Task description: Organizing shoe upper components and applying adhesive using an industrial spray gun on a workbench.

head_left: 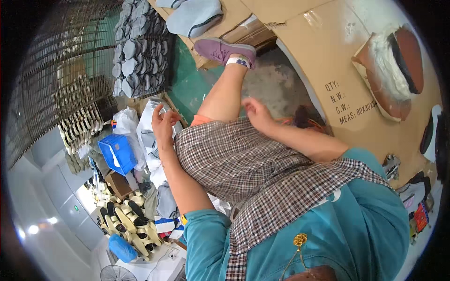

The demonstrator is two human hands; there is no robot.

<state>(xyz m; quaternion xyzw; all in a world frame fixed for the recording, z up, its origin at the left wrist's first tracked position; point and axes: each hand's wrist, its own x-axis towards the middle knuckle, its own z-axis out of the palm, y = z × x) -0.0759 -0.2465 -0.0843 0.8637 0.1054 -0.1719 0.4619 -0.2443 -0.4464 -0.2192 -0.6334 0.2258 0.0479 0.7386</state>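
Observation:
Over the left side of my lap is my left hand (164, 124), raised with the fingers bent and apart; nothing shows in it. My right hand (258, 114) hangs above the far edge of my checked apron (229, 154), close to my bare leg (222, 96). Its fingers are curled in, and whatever they may hold cannot be made out. Between the two hands lie the apron's far edge and my knee. A purple shoe (225, 50) is on my foot, beside a cardboard-covered surface.
Grey shoe pieces (194, 18) lie on cardboard ahead. To the right, a cardboard-covered table (337, 61) bears a brown piece with white thread (391, 61). At left are a blue crate (117, 154), white bags (129, 124), a rack of grey pieces (140, 65) and several cream sandals (129, 222).

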